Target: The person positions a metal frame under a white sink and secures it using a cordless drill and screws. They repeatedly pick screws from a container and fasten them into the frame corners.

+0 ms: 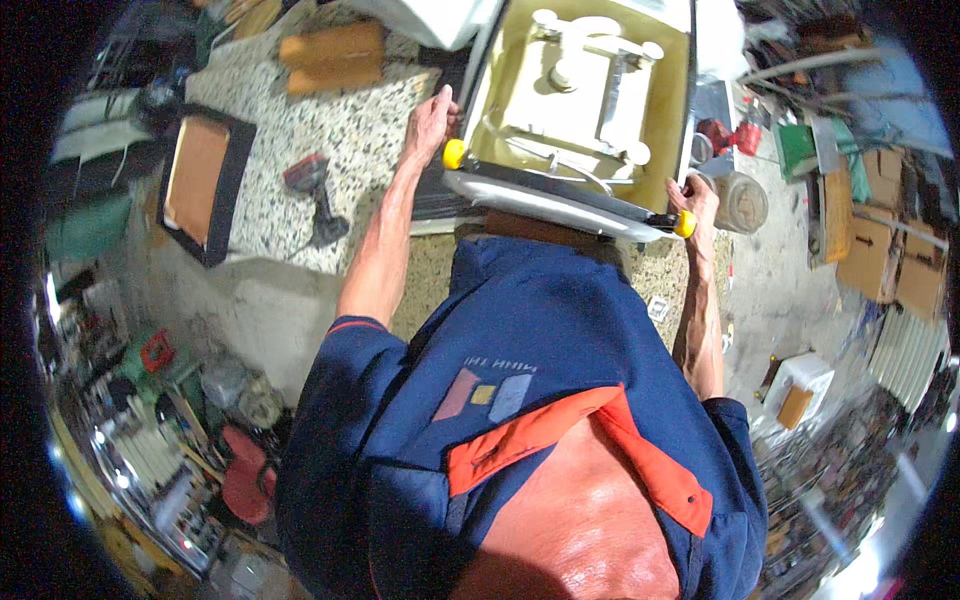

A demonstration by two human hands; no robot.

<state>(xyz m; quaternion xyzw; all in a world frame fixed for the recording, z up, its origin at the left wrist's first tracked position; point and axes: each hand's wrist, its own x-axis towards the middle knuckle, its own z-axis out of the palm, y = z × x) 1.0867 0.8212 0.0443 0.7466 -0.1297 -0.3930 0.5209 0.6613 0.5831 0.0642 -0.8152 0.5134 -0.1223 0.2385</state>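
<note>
Two hands gripped the cream machine casing [580, 100] at upper centre: my left hand [432, 118] curled on its left edge, right hand [697, 200] clamped near the yellow knob [684, 224]. Mid-positioning on the bench [290, 140], I judged; steadying it seemed next.

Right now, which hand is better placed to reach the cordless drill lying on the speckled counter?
Left. The left hand grips the frame's left edge nearest the drill; the right hand is across the frame.
</note>
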